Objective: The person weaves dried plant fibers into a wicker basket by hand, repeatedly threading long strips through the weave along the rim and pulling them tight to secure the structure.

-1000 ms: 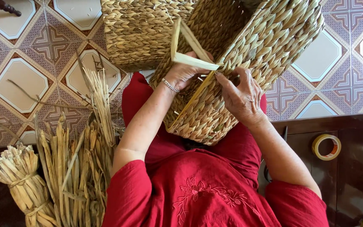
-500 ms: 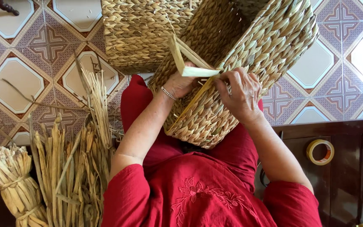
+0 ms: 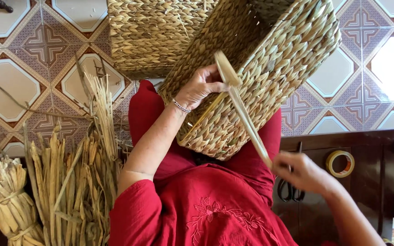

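while the right hand (image 3: 303, 172) pinched the near end of a flat reed strip (image 3: 245, 119), its fingertips hid the black scissors (image 3: 289, 190) on the dark table (image 3: 370, 150). the strip ran up to the left hand (image 3: 200, 86), which pressed it against the woven basket (image 3: 261, 68) tilted on the lap. beyond it, a second basket (image 3: 151, 32) was cut off by the top edge.

Your patterned tile floor (image 3: 19, 86) carries a woven basket (image 3: 151, 36) and reed bundles (image 3: 64, 182); the dark tabletop (image 3: 370, 182) holds tape roll (image 3: 340, 163) and scissors (image 3: 290, 189).
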